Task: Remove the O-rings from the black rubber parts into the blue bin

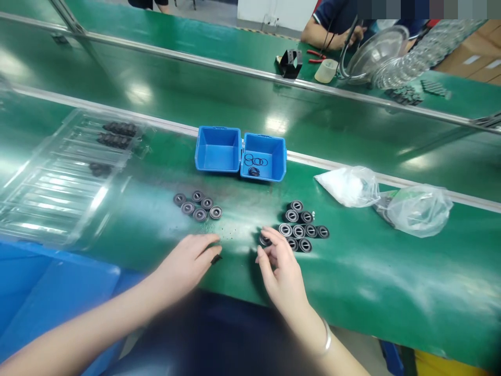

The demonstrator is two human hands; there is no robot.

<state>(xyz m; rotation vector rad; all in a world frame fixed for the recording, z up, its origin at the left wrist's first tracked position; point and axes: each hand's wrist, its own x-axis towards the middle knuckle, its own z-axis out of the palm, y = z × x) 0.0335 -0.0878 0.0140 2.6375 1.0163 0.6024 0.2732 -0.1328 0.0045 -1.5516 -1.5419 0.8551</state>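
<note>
Bare forearms [105,316] reach in from the lower edge of the head view, a silver bangle [327,337] on the right wrist. By the near edge of the green mat [391,271], the left hand [195,256] is curled, with a small black piece [216,259] at its thumb tip, tilted up to the right; I cannot tell whether it is clamped. At the right hand [279,263], thumb and index finger stand apart beside a black roller [265,239]; whether they touch it is hidden. That roller is at the left end of a group of rollers [298,232], which stand on end, long axes upright, slotted round faces up. Six discs [188,208] lie left of them, round faces up too, with a stretch of mat between. More mat runs right of the rollers toward the side of the view.

Behind, two blue bins [217,163] sit side by side against a pale strip [321,158]; the right one holds black rings [254,171]. Clear bags [425,211] lie right of these, a clear tray [43,196] far left. Past the rail [242,67] are another person's arm [319,35], red pliers [316,54] and cartons [465,57], their white labels too small to read.
</note>
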